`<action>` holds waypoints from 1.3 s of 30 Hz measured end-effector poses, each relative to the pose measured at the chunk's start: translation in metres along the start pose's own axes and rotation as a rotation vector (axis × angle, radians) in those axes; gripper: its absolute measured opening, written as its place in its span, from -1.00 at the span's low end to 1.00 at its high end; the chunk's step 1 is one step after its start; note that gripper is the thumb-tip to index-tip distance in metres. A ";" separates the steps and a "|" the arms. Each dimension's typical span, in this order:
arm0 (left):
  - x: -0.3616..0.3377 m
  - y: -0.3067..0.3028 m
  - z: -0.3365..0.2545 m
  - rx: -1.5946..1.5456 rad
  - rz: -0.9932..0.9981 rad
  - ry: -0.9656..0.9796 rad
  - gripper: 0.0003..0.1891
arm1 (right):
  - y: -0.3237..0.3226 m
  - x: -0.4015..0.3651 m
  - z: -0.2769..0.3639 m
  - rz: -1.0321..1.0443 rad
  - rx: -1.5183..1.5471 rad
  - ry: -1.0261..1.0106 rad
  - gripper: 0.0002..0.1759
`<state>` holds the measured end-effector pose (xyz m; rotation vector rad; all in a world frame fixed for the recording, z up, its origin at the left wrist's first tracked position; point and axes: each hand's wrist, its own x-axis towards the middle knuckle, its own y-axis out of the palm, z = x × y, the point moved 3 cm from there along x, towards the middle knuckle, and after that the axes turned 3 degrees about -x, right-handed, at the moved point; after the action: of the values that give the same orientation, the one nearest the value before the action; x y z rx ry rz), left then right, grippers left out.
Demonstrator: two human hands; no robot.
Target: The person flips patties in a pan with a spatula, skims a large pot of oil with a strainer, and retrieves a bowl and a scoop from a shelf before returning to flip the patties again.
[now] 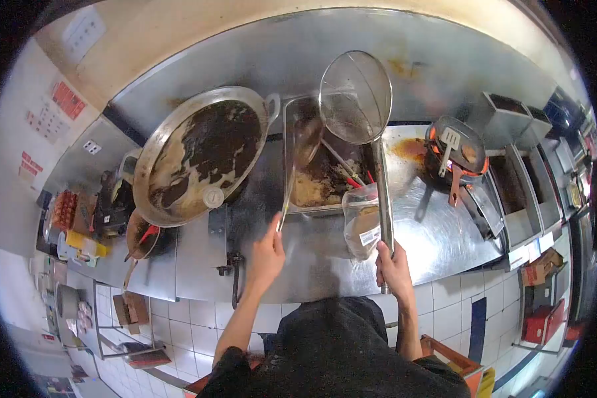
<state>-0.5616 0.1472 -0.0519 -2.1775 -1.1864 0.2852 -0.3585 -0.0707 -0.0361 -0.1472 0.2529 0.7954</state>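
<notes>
My left hand is closed around the thin handle of a metal ladle, whose head is blurred over a rectangular metal tray. Brown liquid with pale foam lies in the tray, along with red-tipped tongs. In my right hand is the thick handle of a long wire-mesh strainer, its round basket raised above the tray's back right corner. Beside that handle, partly behind it, a clear plastic bag or tub with a white label stands on the steel counter.
A wide wok of dark, foamy oil, with a round dial on its rim, sits at left. A smaller pan is below it. At right, a black pan with a slotted spatula rests over a glowing burner, near fryer wells.
</notes>
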 end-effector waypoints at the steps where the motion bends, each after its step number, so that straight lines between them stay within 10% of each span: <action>1: -0.008 0.008 0.007 0.171 0.044 0.034 -0.54 | -0.003 0.000 -0.001 -0.002 -0.007 0.027 -0.69; 23: -0.037 -0.001 0.024 0.191 0.085 -0.061 -0.49 | 0.001 0.017 -0.019 0.024 -0.051 0.020 -0.65; 29: -0.029 -0.092 -0.059 -0.031 -0.056 -0.046 -0.53 | 0.012 0.028 -0.013 0.035 -0.011 0.032 -0.66; 39: 0.072 -0.312 0.069 0.501 -0.586 0.040 -0.67 | 0.030 0.022 -0.014 0.076 0.046 0.050 -0.61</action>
<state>-0.7642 0.3583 0.0965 -1.3396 -1.4794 0.2466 -0.3679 -0.0376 -0.0566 -0.1146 0.3260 0.8617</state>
